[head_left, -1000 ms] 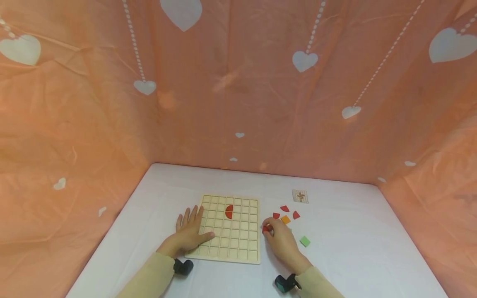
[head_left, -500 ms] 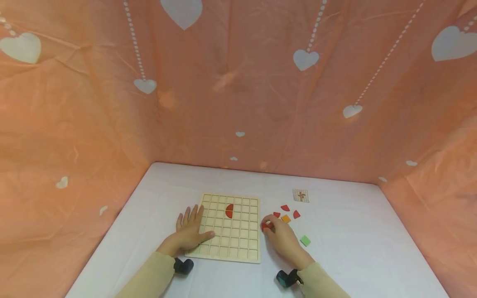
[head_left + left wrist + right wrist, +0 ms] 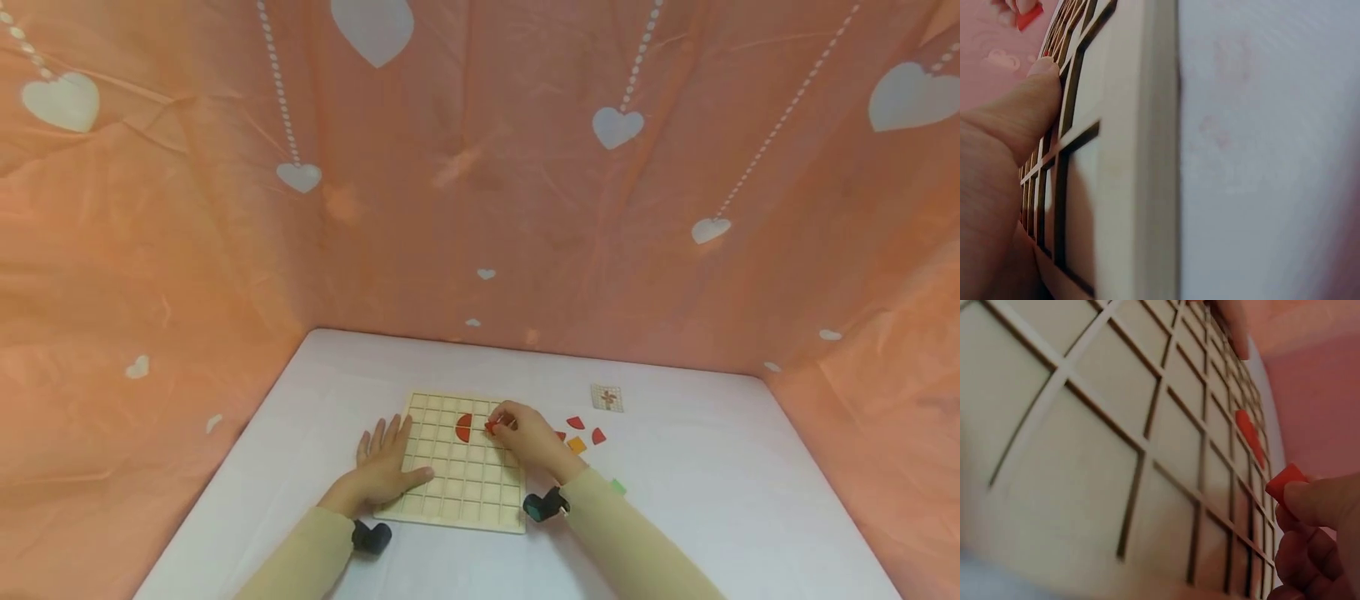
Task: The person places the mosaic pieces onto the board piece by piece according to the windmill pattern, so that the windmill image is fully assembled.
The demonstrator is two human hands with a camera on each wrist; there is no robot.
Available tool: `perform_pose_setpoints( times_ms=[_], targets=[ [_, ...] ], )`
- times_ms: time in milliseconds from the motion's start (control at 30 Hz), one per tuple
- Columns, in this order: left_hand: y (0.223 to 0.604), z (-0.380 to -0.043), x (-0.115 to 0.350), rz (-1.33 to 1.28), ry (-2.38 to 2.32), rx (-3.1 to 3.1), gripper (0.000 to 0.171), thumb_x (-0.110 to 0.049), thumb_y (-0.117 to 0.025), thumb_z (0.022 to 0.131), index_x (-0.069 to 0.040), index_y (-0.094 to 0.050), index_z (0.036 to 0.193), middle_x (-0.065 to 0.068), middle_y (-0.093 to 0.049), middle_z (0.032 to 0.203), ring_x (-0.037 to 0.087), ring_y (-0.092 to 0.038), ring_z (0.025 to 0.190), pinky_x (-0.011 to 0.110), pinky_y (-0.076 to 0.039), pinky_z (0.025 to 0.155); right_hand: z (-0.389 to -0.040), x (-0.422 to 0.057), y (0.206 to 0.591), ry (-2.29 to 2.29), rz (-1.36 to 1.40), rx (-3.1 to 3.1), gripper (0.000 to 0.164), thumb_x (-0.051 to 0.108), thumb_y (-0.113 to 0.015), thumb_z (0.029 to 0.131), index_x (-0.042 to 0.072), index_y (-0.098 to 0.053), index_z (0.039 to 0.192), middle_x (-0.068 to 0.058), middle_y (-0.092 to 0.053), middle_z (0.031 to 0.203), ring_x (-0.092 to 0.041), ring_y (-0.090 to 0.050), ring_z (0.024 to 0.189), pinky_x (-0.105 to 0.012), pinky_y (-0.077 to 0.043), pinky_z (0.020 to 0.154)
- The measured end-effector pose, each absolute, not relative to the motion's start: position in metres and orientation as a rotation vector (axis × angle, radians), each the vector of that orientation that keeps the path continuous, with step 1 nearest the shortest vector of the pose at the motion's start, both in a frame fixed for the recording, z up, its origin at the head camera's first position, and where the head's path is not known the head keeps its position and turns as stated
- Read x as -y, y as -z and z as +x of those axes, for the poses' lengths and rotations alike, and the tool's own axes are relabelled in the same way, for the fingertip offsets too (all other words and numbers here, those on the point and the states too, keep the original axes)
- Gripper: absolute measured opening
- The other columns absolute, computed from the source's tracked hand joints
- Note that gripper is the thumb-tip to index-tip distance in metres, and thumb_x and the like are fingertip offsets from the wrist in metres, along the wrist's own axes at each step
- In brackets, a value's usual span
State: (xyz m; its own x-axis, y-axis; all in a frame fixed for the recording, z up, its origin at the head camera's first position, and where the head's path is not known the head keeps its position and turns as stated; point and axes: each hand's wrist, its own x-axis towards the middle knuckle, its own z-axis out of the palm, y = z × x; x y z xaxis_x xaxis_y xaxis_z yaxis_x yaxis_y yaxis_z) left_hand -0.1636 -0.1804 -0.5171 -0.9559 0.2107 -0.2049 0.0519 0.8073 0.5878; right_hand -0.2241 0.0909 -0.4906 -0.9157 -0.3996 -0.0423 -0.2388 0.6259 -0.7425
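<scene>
A wooden grid board (image 3: 465, 492) lies on the white table, with two red quarter-circle tiles (image 3: 463, 427) forming a half disc in its upper part. My left hand (image 3: 381, 468) rests spread on the board's left edge, its thumb over the grid; the left wrist view shows that thumb (image 3: 1022, 112) on the frame. Between thumb and fingers my right hand (image 3: 527, 435) pinches a red tile (image 3: 1286, 481). It hovers over the board's upper right cells, just right of the half disc, and the right wrist view shows it close over the grid.
Right of the board lie loose red tiles (image 3: 575, 422), an orange square tile (image 3: 577, 445) and a green tile (image 3: 618, 486) partly behind the right sleeve. Farther back is a small card (image 3: 607, 397) printed with a pinwheel on a grid. An orange curtain (image 3: 480, 208) surrounds the table.
From beside the board's right edge, my right hand has moved left and away from me, over the grid, carrying the red tile. The left hand has stayed in place.
</scene>
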Motion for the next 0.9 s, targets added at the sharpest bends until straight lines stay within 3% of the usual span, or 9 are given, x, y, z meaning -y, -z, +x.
perform_pose_setpoints(
  times_ms=[233,900],
  targets=[
    [0.516,-0.163,0.175,0.190,-0.884,-2.724,0.102,-0.050,-0.064,0.088,-0.002,-0.003,0.154,0.021,0.005,0.159,0.040,0.016,0.143,0.055,0.015,0.110,-0.228,-0.078,0.498,1.024,-0.596,-2.686,0.009,0.015,-0.058,0.097,0.022,-0.065,0.099,0.006,-0.060,0.088,-0.015,-0.054,0.079,-0.033,-0.046,0.073],
    [0.517,-0.164,0.178,0.162,-0.852,-2.744,0.104,-0.054,-0.065,0.086,-0.002,-0.006,0.155,0.021,0.003,0.160,0.039,0.013,0.144,0.055,0.014,0.110,-0.225,-0.068,0.504,0.946,-0.745,-2.734,0.011,0.013,-0.062,0.096,0.018,-0.071,0.097,0.004,-0.052,0.089,-0.013,-0.050,0.079,-0.030,-0.046,0.074]
  ],
)
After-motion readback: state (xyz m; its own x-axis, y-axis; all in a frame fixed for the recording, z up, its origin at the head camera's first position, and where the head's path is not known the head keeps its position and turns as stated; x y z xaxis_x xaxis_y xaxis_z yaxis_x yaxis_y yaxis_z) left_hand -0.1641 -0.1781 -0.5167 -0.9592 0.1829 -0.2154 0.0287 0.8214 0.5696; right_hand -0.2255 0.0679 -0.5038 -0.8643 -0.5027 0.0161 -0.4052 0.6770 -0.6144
